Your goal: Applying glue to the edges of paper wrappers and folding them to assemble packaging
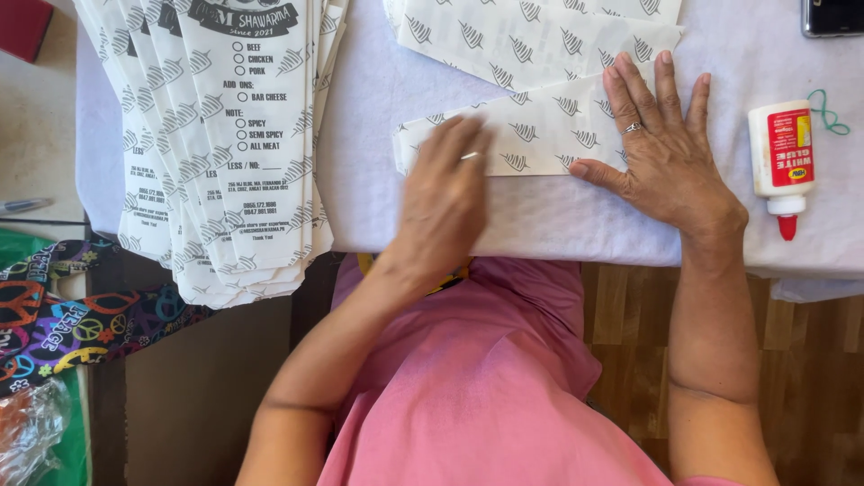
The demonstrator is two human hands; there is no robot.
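A long white paper wrapper [540, 130] with a grey printed pattern lies folded on the white table cover [378, 99]. My left hand [443, 198] rests flat on the wrapper's left part, blurred, fingers together. Spread flat with fingers apart, my right hand [661, 148] presses on the wrapper's right end; it wears a ring. Neither hand grips anything. More patterned paper sheets [531, 36] lie just behind the wrapper.
A fanned stack of finished printed paper sleeves [225, 153] hangs over the table's front edge at left. A white glue bottle [781, 162] with a red tip lies at right, beside a green rubber band [828, 112]. A dark phone [832, 16] sits at top right. Colourful fabric [63, 315] is lower left.
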